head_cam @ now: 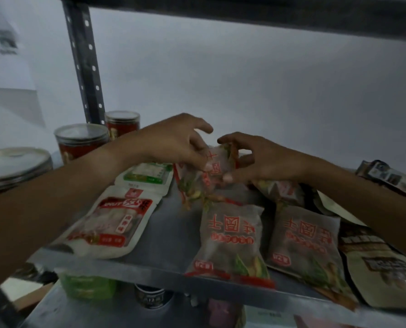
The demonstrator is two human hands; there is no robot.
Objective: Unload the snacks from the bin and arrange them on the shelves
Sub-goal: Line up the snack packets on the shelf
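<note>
A translucent snack bag (pixel 212 172) with red characters and vegetable pictures hangs tilted over the middle of the grey metal shelf (pixel 171 235). My left hand (pixel 173 140) pinches its upper left side and my right hand (pixel 251 157) grips its upper right corner. Two matching bags (pixel 232 240) (pixel 306 242) lie flat on the shelf just below it, and another (pixel 280 190) lies behind under my right wrist. The bin is out of view.
White and red pouches (pixel 116 221) and a green-labelled pack (pixel 147 174) lie at the left. Red canisters with clear lids (pixel 81 140) (pixel 122 123) (pixel 15 169) stand at the far left by the shelf post (pixel 84 62). Brown packets (pixel 381 266) fill the right end. More goods sit on the shelf below (pixel 150 297).
</note>
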